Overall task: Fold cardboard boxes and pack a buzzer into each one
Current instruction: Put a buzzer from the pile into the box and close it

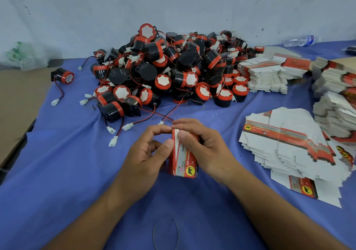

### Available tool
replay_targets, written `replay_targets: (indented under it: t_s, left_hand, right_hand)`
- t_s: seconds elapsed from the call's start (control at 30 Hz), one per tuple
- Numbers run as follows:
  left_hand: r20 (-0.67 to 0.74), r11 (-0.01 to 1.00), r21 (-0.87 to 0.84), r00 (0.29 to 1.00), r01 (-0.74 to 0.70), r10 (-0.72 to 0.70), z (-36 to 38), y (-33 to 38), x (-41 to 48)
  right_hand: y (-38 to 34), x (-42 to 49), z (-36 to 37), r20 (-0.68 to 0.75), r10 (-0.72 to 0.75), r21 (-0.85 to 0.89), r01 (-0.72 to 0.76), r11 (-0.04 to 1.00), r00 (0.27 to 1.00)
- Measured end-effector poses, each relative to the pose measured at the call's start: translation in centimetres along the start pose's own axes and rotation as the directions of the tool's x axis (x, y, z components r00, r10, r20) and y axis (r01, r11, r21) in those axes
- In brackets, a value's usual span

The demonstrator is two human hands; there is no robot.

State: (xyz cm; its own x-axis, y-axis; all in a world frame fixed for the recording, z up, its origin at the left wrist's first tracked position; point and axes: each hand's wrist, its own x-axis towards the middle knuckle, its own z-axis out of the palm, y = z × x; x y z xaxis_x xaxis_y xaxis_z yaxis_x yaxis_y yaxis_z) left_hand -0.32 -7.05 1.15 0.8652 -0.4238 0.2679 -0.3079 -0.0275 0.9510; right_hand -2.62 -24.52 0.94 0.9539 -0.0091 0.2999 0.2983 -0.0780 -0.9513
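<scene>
A small red and white cardboard box (185, 160) stands upright on the blue cloth at the centre. My left hand (148, 153) pinches its upper left side, thumb against the white flap. My right hand (202, 147) wraps its right side, with the thumb pressing on the top flap. Whether a buzzer is inside is hidden. Behind the box lies a large heap of black and red buzzers (169, 66) with red and black wires and white plugs. Flat unfolded boxes (285, 140) are fanned out to the right.
More stacks of flat boxes (267, 74) sit at the back right and right edge (335, 103). One lone buzzer (64, 76) lies at the left. A rubber band (166, 234) lies near the front. A plastic bottle (297, 40) rests by the wall. Brown cardboard (17, 103) borders the left.
</scene>
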Motion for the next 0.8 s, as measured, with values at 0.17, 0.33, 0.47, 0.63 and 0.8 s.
replay_targets:
  t_s: [0.17, 0.33, 0.47, 0.63, 0.8]
  left_hand:
    - [0.029, 0.996, -0.071, 0.999, 0.047, -0.045, 0.1, 0.3, -0.1]
    - [-0.067, 0.998, 0.000, 0.996, 0.064, -0.064, -0.1, 0.4, 0.1]
    - [-0.018, 0.995, 0.093, 0.999, -0.025, 0.027, 0.3, 0.8, 0.0]
    - [0.171, 0.955, 0.273, 0.983, -0.118, 0.072, 1.7, 0.5, -0.7]
    - [0.194, 0.935, 0.348, 0.981, -0.067, -0.002, 1.8, -0.3, -0.6]
  right_hand:
    - [0.1, -0.3, 0.8, 0.008, 0.066, -0.024, -0.066, 0.998, 0.998]
    - [0.5, -0.4, 1.5, -0.048, 0.060, -0.037, -0.062, 0.997, 0.997]
    - [0.7, -0.3, 1.7, -0.093, 0.048, -0.015, -0.050, 0.999, 0.994]
    - [0.7, -0.2, 1.5, -0.200, 0.033, -0.061, -0.046, 0.997, 0.979]
    - [0.3, 0.4, 0.1, 0.005, 0.180, -0.012, -0.180, 0.984, 0.984]
